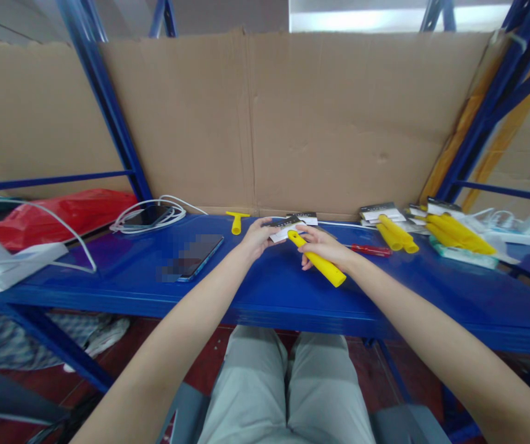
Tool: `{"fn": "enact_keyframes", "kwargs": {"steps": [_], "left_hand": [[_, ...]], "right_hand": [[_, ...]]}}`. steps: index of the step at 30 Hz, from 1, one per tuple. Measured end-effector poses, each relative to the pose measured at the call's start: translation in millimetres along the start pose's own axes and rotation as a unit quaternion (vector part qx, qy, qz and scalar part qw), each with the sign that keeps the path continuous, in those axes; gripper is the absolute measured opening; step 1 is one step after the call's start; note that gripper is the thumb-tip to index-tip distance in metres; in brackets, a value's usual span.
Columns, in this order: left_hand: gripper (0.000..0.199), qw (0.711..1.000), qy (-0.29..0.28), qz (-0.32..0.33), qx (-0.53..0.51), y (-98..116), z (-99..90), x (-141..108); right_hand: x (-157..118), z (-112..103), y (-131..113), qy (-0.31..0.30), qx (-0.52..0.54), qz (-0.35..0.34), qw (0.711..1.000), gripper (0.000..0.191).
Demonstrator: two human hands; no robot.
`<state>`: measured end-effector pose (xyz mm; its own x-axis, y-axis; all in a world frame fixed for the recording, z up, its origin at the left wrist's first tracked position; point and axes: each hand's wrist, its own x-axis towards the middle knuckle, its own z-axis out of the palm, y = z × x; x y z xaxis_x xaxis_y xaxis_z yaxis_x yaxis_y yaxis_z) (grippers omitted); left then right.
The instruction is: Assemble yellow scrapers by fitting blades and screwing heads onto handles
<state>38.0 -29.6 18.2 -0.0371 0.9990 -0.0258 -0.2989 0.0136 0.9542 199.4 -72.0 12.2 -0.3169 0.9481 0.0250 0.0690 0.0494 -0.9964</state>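
Over the blue table, my left hand (257, 239) is closed on the left end of a black-and-white card (280, 232). My right hand (324, 244) is wrapped round a yellow plastic handle (323, 266), whose end with a hole lies against the card. The handle slants down to the right, toward the table's front edge. Whatever is attached at the card end is hidden by the card and fingers. Just behind the hands lies another black-and-white card (305, 218). A small yellow T-shaped piece (236, 221) stands left of my left hand.
A phone (203, 258) lies on the blue table (256, 296), left of my hands. Right are a red screwdriver (370, 250) and carded yellow handles (397, 233), with more yellow handles (459, 233) beyond. Coiled white cable (172, 213) and a red bag (71, 213) sit left. Cardboard (293, 123) walls the back.
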Motion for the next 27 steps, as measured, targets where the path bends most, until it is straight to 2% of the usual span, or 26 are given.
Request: {"fn": "enact_keyframes", "kwargs": {"steps": [10, 18, 24, 27], "left_hand": [[0.049, 0.999, 0.012, -0.033, -0.017, 4.4, 5.0, -3.6], [0.035, 0.999, 0.030, -0.003, -0.024, 2.4, 5.6, -0.5], [0.013, 1.000, -0.010, 0.026, -0.005, 4.5, 4.9, -2.7], [0.013, 0.998, -0.011, 0.046, 0.033, 6.2, 1.8, -3.5]], "right_hand": [[-1.6, 3.9, -5.5, 0.015, -0.027, 0.018, 0.999, 0.078], [-0.7, 2.4, -6.1, 0.008, -0.042, 0.019, 0.999, 0.081], [-7.1, 2.6, -15.1, 0.032, -0.016, 0.016, 0.999, 0.080], [-9.4, 1.1, -18.7, 0.051, -0.013, 0.004, 0.999, 0.078]]}}
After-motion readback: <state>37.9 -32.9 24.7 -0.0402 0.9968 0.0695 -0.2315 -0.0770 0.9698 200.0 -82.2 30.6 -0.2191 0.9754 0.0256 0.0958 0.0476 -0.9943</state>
